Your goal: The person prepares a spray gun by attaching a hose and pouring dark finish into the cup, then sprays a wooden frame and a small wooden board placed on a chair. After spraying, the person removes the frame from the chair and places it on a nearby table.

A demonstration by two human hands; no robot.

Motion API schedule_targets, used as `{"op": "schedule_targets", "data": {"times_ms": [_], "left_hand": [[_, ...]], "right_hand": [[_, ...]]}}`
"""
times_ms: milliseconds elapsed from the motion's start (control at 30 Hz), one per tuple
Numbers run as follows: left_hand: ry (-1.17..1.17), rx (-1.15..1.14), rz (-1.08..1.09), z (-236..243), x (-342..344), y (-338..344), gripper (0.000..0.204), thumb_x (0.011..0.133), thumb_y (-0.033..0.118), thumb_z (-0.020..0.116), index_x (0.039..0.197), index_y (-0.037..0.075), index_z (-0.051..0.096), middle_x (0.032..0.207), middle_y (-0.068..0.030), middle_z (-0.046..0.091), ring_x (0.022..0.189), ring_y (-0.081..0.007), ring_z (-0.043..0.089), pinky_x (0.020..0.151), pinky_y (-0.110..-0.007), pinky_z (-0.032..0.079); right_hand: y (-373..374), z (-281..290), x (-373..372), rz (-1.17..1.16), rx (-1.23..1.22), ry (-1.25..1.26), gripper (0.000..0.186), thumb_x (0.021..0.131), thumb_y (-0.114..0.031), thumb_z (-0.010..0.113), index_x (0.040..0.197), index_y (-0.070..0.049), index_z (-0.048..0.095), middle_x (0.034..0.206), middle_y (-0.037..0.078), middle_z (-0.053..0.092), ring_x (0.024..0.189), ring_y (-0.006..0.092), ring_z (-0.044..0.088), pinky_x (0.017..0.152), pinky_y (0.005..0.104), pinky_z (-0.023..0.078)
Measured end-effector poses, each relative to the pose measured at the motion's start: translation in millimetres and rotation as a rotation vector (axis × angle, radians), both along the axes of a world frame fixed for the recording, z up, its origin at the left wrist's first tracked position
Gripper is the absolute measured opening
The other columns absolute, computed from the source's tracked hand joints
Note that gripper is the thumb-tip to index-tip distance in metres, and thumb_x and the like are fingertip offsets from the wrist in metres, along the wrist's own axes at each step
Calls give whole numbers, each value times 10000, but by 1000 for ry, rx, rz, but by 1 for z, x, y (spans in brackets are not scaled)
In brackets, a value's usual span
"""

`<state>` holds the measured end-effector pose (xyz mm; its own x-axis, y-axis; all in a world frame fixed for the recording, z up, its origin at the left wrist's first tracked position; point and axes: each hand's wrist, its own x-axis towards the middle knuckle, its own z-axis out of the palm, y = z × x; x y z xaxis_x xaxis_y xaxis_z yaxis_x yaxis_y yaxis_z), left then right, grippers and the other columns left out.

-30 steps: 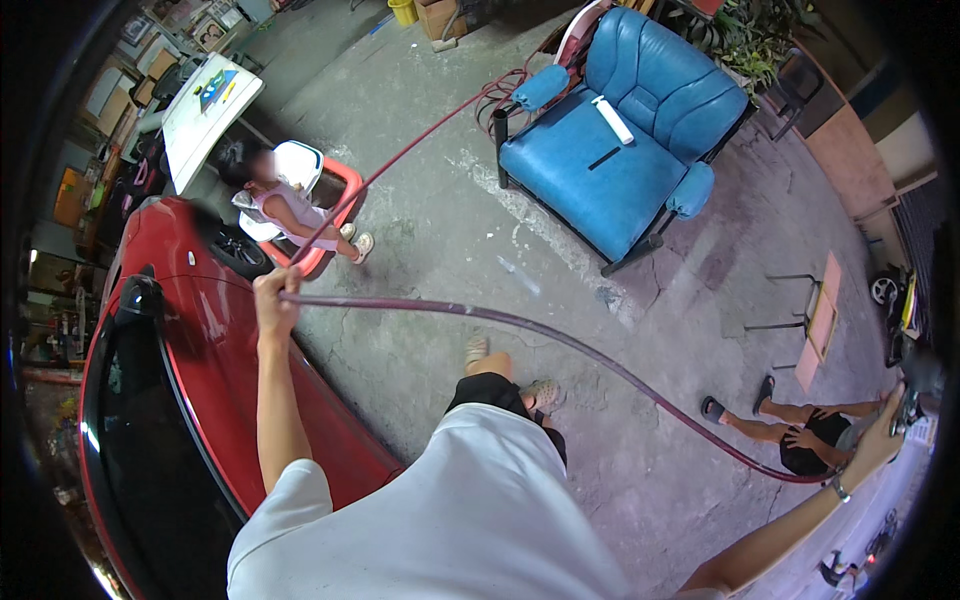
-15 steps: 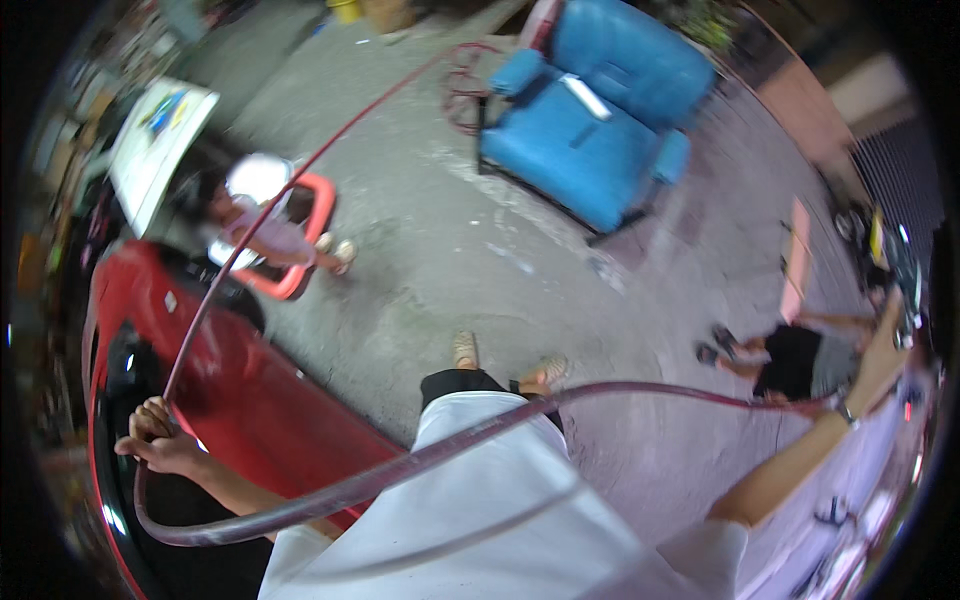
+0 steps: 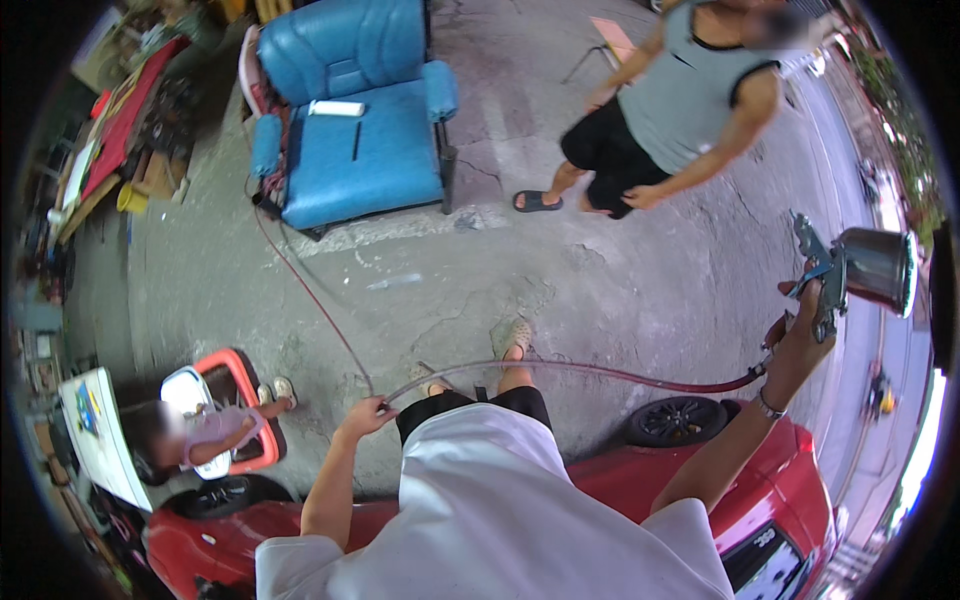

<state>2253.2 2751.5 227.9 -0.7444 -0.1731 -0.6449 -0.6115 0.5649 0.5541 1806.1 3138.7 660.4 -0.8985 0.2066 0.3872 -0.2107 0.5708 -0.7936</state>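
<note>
My left hand [image 3: 365, 415] is closed around a red air hose [image 3: 630, 377] in front of my waist. The hose curves right to a metal spray gun [image 3: 832, 275] with a silver cup [image 3: 880, 270], which my right hand [image 3: 810, 320] grips, raised at the right. Its thinner length runs from my left hand across the concrete floor toward a blue padded armchair [image 3: 360, 160].
Behind me is a red car [image 3: 780, 480]. A small seated person [image 3: 215, 428] is beside a white table [image 3: 100, 435] at lower left. Another person [image 3: 680, 110] in a grey tank top stands upper right. A cluttered bench [image 3: 130, 110] is upper left; a motorbike [image 3: 880, 393] is on the right.
My view has swung round, moving the armchair left. My left hand has come from the far left to my waist with the hose. The other person now stands upright in view at upper right.
</note>
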Motion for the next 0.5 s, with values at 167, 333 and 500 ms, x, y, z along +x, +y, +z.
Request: {"op": "schedule_targets", "data": {"times_ms": [167,333,500], "left_hand": [[14,207,-223,-66,-199,78,474,918,530,662,1167,129,702,1133,-140,731,1080,-339,686,919,-445,536],[3,135,-416,-83,-372,209,433,958,479,618,1193,119,671,1134,-155,725,1098,-369,671,896,-476,534],[48,57,-595,-91,-481,318,314,975,362,594,1131,100,669,1122,-182,712,1089,-394,662,870,-513,529]], "right_hand": [[91,-56,-44,-111,-167,-12,337,1039,-287,600,1215,-17,697,896,79,719,369,66,426,335,243,278],[180,-94,-114,-200,-130,-5,289,1038,-262,612,1114,1,702,862,52,719,379,50,441,336,239,290],[244,-113,-187,-289,-94,-47,261,1031,-246,628,1054,4,700,836,50,726,390,37,447,344,242,291]]}}
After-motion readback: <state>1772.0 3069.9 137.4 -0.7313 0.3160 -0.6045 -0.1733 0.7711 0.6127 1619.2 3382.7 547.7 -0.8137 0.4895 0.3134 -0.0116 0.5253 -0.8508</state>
